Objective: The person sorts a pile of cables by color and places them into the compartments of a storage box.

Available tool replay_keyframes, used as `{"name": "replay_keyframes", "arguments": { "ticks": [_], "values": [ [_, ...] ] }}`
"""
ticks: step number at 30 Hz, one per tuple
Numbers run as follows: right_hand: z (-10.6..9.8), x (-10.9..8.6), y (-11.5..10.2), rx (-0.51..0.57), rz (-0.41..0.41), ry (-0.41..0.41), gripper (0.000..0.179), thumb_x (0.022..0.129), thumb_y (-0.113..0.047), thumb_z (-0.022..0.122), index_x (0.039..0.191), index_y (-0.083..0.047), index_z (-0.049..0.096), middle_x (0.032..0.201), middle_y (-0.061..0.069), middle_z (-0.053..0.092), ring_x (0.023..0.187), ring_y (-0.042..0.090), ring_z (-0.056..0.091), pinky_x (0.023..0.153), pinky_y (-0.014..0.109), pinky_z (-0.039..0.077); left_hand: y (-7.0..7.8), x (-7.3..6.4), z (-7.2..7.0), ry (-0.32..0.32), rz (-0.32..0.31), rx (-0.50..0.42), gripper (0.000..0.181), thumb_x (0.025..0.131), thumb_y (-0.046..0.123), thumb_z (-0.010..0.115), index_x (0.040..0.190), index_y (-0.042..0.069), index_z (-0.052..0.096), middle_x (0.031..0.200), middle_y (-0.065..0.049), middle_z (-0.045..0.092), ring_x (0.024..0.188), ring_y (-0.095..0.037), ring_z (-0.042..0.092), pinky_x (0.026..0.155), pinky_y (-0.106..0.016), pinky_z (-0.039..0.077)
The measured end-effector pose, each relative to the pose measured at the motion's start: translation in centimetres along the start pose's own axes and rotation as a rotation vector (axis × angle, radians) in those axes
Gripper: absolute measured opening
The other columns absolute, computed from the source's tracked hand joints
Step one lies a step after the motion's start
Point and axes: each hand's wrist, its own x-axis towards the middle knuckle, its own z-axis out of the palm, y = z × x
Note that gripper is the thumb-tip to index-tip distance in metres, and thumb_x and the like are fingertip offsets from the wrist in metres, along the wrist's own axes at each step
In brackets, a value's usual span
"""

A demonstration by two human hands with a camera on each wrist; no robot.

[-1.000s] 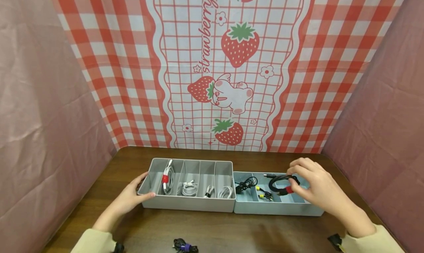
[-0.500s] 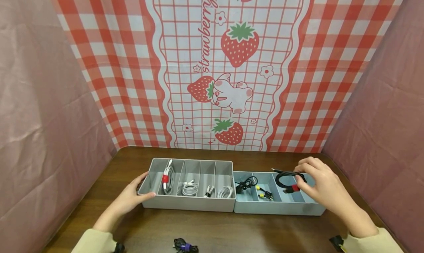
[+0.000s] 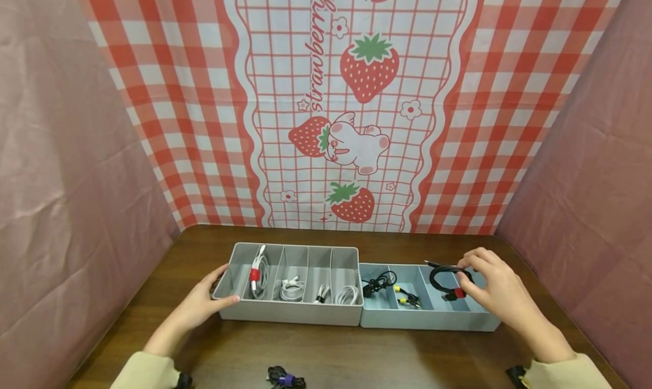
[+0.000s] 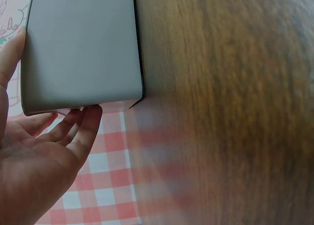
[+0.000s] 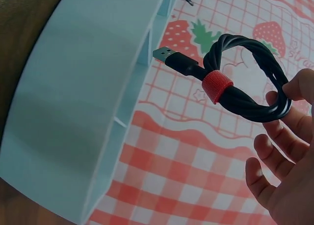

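Note:
My right hand pinches a coiled black USB cable between thumb and forefinger at the coil's edge. A red strap binds the coil, and its USB plug sticks out. The cable overlaps the right-hand compartments of a light blue divided box in the head view. My left hand grips the left end of a grey divided box, thumb at the front corner and fingers against the end wall.
Grey box compartments hold white cables, one with a red strap. In the blue box lie a black cable and a short cable with yellow ends. A purple-tied black cable lies at the table's front. A checked cloth hangs behind.
My right hand has moved a little to the right with the black cable, now further right over the blue box. The left hand has stayed on the grey box.

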Motion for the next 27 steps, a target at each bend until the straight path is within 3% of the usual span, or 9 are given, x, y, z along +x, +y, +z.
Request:
{"name": "replay_keyframes", "arguments": {
  "ticks": [7,27],
  "values": [
    [1.1,-0.6,0.5,0.015,0.049,-0.036,0.017,0.072,-0.007,0.074,0.083,-0.016,0.065,0.092,-0.004,0.057,0.079,0.016,0.055,0.061,0.037,0.049,0.0,-0.1,0.0,0.002,0.005,-0.012,0.084,0.081,0.028,0.075,0.145,-0.002,0.029,0.137,-0.029,0.042,0.115,-0.036,0.051,0.089,-0.045,0.044],
    [3.8,-2.2,2.3,0.011,0.158,-0.125,0.012,0.076,-0.012,0.073,0.081,-0.018,0.064,0.092,-0.002,0.057,0.079,0.019,0.054,0.058,0.036,0.045,0.4,-0.1,-0.2,-0.012,-0.004,-0.043,0.083,0.081,0.025,0.075,0.145,-0.003,0.028,0.135,-0.030,0.043,0.114,-0.036,0.051,0.089,-0.046,0.044]
  ]
}}
